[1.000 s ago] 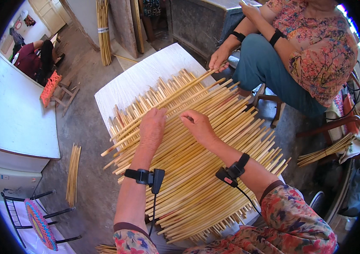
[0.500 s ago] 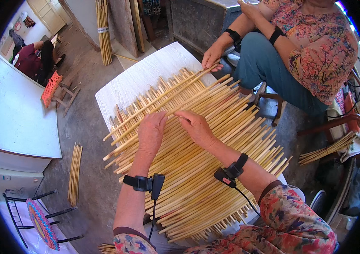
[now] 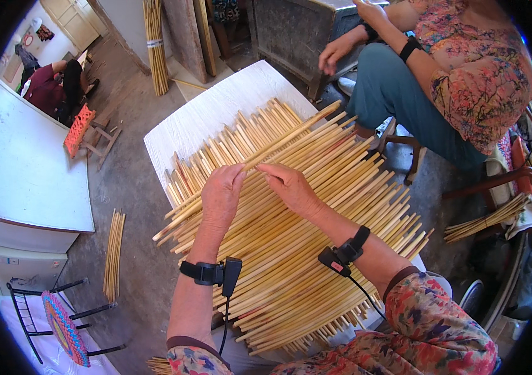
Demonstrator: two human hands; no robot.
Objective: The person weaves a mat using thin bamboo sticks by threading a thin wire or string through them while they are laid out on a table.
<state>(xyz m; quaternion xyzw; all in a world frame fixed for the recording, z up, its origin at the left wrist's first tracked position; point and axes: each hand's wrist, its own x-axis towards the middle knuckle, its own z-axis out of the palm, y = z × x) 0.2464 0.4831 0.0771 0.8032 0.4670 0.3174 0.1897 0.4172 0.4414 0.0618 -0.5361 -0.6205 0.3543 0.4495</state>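
Note:
In front of me lies a mat of pale yellow plant stalks (image 3: 291, 250), laid side by side over a layer of crossing stalks (image 3: 206, 159). My left hand (image 3: 221, 195) is closed in a pinch over the outermost stalks on the mat's far side. Close beside it, my right hand (image 3: 292, 189) also pinches, fingertips at the same stalks. What either hand holds is hidden or too small to make out. One outer stalk (image 3: 316, 119) reaches past my fingers to the upper right.
A white board (image 3: 234, 94) lies under the mat. At the upper right sits another person (image 3: 391, 94), one hand (image 3: 341, 50) off the stalks. Loose stalks (image 3: 114, 256) lie on the floor at left, near a black metal chair (image 3: 66, 328). A tied bundle (image 3: 154, 50) stands behind.
The other person's hand has let go of the outer stalk and drawn back. That stalk now lies close against the mat's far edge. My hands have hardly moved.

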